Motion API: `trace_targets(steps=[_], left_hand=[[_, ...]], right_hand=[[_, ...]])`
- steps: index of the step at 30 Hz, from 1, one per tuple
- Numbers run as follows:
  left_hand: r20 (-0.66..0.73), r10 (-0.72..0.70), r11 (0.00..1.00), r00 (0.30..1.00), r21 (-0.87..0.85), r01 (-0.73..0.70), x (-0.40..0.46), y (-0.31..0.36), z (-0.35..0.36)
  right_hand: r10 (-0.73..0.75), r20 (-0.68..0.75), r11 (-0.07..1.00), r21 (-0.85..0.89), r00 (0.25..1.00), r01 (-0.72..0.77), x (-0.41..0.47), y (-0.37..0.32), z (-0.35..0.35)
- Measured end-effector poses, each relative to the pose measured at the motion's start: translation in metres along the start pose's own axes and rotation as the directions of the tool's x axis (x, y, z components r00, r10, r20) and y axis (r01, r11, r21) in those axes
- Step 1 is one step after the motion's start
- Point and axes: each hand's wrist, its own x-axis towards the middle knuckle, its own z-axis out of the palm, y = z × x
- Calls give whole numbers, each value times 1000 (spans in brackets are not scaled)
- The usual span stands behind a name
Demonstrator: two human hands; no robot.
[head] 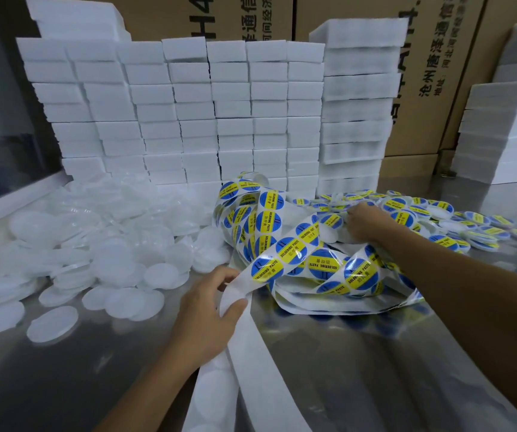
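We see the left hand (207, 310) near the front of the steel table (344, 353), thumb and curled fingers pinching the label strip (294, 254) just where its printed part ends. From that grip the bare backing (251, 353) runs down toward the table's near edge. The strip itself (blue and yellow rounds reading "SOLDERING PASTE") loops and piles loosely on the table between the two hands, reaching back to the foot of the foam blocks (220, 113). The right hand (361, 224) is stretched farther out, its fingers curled round a labelled lid (330, 221) at the left edge of the heap of labelled lids (469, 226), which spreads along the table's right side. On the left lies a larger heap of plain white lids (95, 244), near the left hand but not touching it. The foam blocks stand stacked in columns behind everything, with cardboard cartons (431, 73) behind them.
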Motion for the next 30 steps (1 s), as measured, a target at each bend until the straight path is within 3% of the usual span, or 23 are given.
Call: trace_targets(steps=[1, 3, 8, 10, 13, 16, 20, 24, 27, 30], left_hand=[[-11, 7, 1000, 1000, -25, -7, 0, 1, 0], [-43, 27, 998, 999, -54, -29, 1, 2, 0], [-87, 24, 994, 996, -101, -32, 1, 6, 3], [-131, -31, 988, 991, -151, 11, 2, 8, 3], [-170, -194, 916, 966, -385, 116, 5, 10, -2], [-156, -305, 809, 940, -562, 169, 6, 12, -6], [-66, -315, 753, 947, -624, 207, 3, 15, -8], [5, -292, 727, 956, -649, 225, 2, 17, -8], [33, -296, 688, 955, -686, 237, 3, 16, -8], [83, -302, 630, 950, -730, 264, 4, 15, -7]], right_hand=[[-5, -11, 1000, -7, 1000, 5, -1, -3, -1], [-29, -162, 998, 50, 986, 38, -8, -12, -3], [-139, -529, 902, 281, 837, 328, -56, -51, 0], [-122, -626, 840, 348, 770, 416, -80, -65, 3], [-107, -720, 767, 379, 686, 518, -115, -84, 11], [-179, -664, 696, 436, 726, 570, -141, -96, 24], [-349, -495, 556, 574, 796, 601, -159, -107, 31], [-220, -426, 333, 813, 877, 479, -162, -115, 33], [-209, -340, 156, 914, 917, 374, -162, -116, 33], [-261, -415, 242, 846, 872, 475, -161, -114, 35]])
